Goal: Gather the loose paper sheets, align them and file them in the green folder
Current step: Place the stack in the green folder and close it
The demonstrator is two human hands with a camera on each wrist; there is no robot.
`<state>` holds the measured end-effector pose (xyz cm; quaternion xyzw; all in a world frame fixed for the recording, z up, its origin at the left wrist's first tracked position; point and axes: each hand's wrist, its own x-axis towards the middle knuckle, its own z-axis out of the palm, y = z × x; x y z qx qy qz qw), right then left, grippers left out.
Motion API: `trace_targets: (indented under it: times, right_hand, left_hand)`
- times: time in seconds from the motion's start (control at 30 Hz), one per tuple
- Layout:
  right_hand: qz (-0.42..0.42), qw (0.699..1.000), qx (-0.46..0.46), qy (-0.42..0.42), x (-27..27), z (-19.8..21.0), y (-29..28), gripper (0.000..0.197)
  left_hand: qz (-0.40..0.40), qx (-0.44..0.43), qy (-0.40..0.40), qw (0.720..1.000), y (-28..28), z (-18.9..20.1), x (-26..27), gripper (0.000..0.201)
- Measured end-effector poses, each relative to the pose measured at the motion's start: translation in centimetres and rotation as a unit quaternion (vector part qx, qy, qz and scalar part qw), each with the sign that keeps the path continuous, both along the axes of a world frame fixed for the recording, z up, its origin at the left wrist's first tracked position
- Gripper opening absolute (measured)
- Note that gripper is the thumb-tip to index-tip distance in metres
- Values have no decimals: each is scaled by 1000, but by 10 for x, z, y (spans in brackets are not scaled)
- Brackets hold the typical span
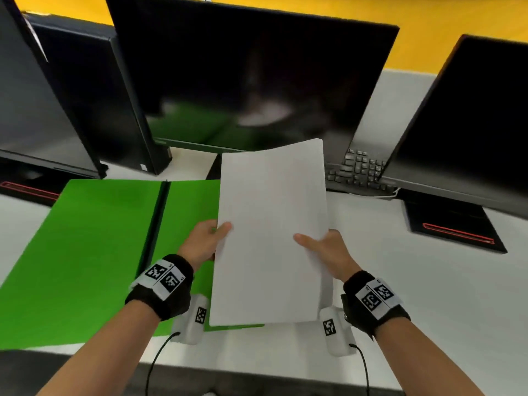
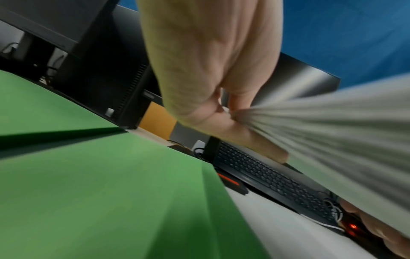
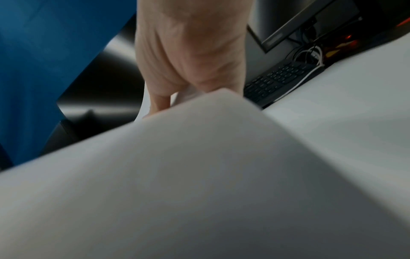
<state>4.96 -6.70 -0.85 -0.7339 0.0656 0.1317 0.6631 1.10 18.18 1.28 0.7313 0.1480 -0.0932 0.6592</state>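
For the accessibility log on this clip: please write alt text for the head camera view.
Both hands hold a stack of white paper sheets above an open green folder on a white desk: left hand at its left edge, right hand at its right. Three dark monitors and a black keyboard stand behind.

Sheets (image 1: 271, 232) hide folder's (image 1: 94, 252) right half, center of head view, and both hands' fingers beneath. Folder cut off at left edge. R wrist view: blurred paper fills lower frame. L wrist view: paper edges streaked w/ blur, right side.
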Motion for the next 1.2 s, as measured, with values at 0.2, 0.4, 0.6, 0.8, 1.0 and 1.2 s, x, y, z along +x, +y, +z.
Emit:
trace_targets:
  times: [0.2,0.4,0.6,0.8,1.0,1.2]
  right_hand:
    - [2,1000,-8,17,-4,-10,79,25]
    - [10,999,-37,34,-4,-20,123,33]
    - [20,989,-120,85,0,-50,144,49]
    - [14,985,-143,96,-4,-61,140,48]
    - [2,985,-144,97,-17,-58,115,44]
    - [-15,984,-141,107,-41,-55,78,35]
  left_hand:
    - [33,61,41,997,87,-19,6,20]
    - [14,201,47,978,130,-40,9,25]
    - [-64,334,76,937,160,-61,2,17]
    - [-92,351,44,931,156,-69,-3,24]
    - [-108,341,33,933,135,-72,-9,23]
    - [-127,336,26,933,101,-70,-28,24]
